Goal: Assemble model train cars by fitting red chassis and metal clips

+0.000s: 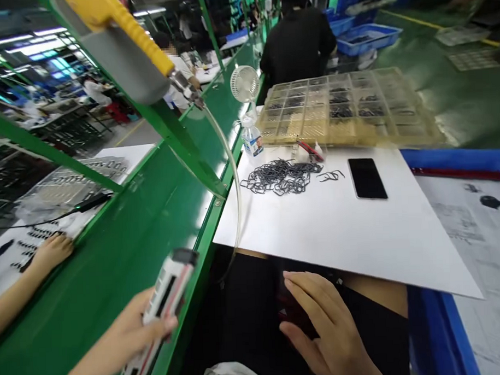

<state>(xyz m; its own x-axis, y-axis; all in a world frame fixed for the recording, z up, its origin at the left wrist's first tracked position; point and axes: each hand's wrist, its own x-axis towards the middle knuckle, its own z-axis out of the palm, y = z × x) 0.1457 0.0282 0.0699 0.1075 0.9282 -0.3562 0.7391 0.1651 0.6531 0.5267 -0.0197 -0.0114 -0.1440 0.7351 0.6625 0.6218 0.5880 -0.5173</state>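
My left hand grips a long white device with a dark strip, held over the green conveyor belt. My right hand lies flat with fingers together on a dark object in my lap, below the near edge of the white board. On that board lie a pile of thin dark wire clips and a black phone, both well beyond my hands.
A clear compartment tray of small dark parts sits behind the board, with a water bottle and a small fan. A yellow tool with a hose hangs overhead. Another person's hand rests across the belt. A blue bin stands at right.
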